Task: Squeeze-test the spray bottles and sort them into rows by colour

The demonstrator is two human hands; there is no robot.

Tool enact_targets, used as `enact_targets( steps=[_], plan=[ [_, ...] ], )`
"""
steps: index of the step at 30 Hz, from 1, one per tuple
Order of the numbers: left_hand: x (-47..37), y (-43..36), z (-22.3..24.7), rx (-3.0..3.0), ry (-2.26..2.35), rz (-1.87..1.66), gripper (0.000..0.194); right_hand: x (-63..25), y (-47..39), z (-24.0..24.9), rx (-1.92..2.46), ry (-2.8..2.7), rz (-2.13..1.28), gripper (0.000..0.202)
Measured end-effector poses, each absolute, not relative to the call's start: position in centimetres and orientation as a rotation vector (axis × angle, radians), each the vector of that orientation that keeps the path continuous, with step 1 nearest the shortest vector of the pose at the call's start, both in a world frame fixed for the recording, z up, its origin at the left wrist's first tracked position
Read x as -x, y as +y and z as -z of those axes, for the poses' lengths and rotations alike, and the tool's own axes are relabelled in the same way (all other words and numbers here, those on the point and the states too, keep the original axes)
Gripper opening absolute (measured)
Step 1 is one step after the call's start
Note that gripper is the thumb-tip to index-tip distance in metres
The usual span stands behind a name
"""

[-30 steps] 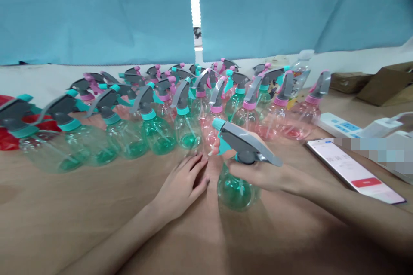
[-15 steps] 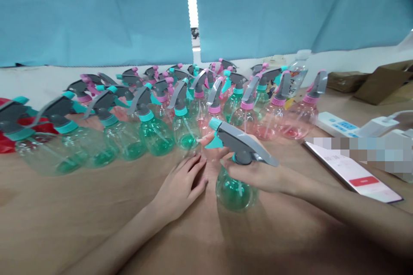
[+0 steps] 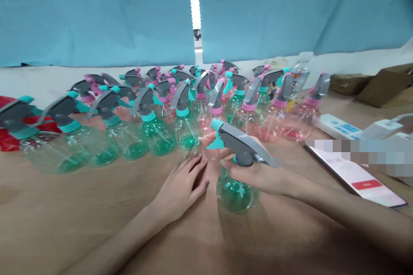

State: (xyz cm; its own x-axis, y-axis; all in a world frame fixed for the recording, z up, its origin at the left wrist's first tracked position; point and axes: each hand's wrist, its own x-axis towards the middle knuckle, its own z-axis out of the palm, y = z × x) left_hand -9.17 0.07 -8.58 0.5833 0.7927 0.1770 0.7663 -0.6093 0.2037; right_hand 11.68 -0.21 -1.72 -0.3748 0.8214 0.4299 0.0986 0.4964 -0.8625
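For a good hold of this green spray bottle, it is better that your right hand supports it firmly around the neck, without pressing hard on the round, thin-looking body. Take care that the bottle is upright, and let the fingers be light near the turquoise trigger, because a strong squeeze there could, in my judgement, push it by accident. The turquoise nozzle points to your left, so mind its direction. Your left hand can give a calm support on the table, as it lies flat there with the fingers a little spread, holding nothing. About the position: the bottle is in front of you, just to the right of your left fingertips and apart from them. Your right fingers are closed about its neck, with the thumb across the near side, under the gray spray head, and the other fingers going behind. Some fingertips come out near the trigger, but I cannot tell if they touch it. Whether the bottom of the bottle touches the table, I also cannot tell. Behind it stand the pink-collared spray bottles, and the phone lies farther to the right.
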Motion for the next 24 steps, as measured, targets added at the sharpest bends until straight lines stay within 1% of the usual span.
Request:
enact_targets(
  steps=[4, 8, 11, 19, 21, 24],
  plan=[
    [9.09, 0.10, 8.47, -2.690, 1.337, -0.391, 0.037, -11.89, -0.19, 2.11, 0.778, -1.810, -0.996, 0.045],
    [9.05, 0.12, 8.49, -2.694, 1.330, -0.394, 0.038, -11.93, -0.27, 2.08, 0.785, -1.804, -1.007, 0.047],
    [9.11, 0.10, 8.62, -2.703, 1.320, -0.414, 0.039, -11.91, -0.27, 2.14, 0.782, -1.795, -1.032, 0.044],
    [9.30, 0.10, 8.77, -2.706, 1.311, -0.420, 0.039, -11.71, -0.31, 1.97, 0.737, -1.781, -1.000, 0.020],
    [9.30, 0.14, 8.80, -2.709, 1.309, -0.422, 0.039, -11.73, -0.31, 1.91, 0.731, -1.780, -1.002, 0.022],
    [9.26, 0.17, 8.78, -2.705, 1.314, -0.421, 0.039, -11.80, -0.21, 1.99, 0.731, -1.802, -1.002, 0.032]
  ],
)
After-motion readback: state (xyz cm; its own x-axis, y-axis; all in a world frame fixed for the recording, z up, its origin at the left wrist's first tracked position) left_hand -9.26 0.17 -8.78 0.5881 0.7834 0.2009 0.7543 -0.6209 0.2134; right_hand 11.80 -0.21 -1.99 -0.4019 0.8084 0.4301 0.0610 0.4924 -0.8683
